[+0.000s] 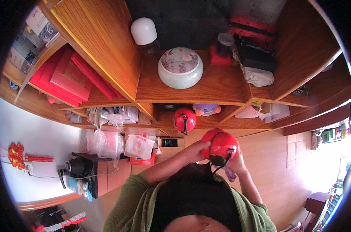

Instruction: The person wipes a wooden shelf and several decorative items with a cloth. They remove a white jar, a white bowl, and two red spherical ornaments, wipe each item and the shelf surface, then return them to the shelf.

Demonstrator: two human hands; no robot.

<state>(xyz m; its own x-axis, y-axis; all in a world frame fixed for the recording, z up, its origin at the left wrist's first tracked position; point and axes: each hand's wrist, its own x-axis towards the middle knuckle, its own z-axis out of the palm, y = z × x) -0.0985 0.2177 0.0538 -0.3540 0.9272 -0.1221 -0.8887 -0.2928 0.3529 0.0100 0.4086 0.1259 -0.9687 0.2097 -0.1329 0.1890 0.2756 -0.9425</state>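
Both my hands hold a glossy red gourd-shaped ornament (223, 142) in front of my chest. My left hand (199, 150) grips its smaller left part. My right hand (237, 163) is around the right side of the larger part. A black cord hangs from the ornament, and its dark round end faces me. Below my right hand hangs a bit of greyish-purple cloth (230, 174); how it is held is hidden. On the lower shelf just ahead sits a similar red ornament (181, 117) with a black cord, beside a purple plush toy (206, 109).
A pale ceramic jar (179, 76) with a patterned top stands on the wooden shelf (219, 87) above. Red folders (71, 74) fill the left compartment; a dark box (258, 56) stands right. Plastic bags (106, 143) and a black kettle (77, 166) are lower left.
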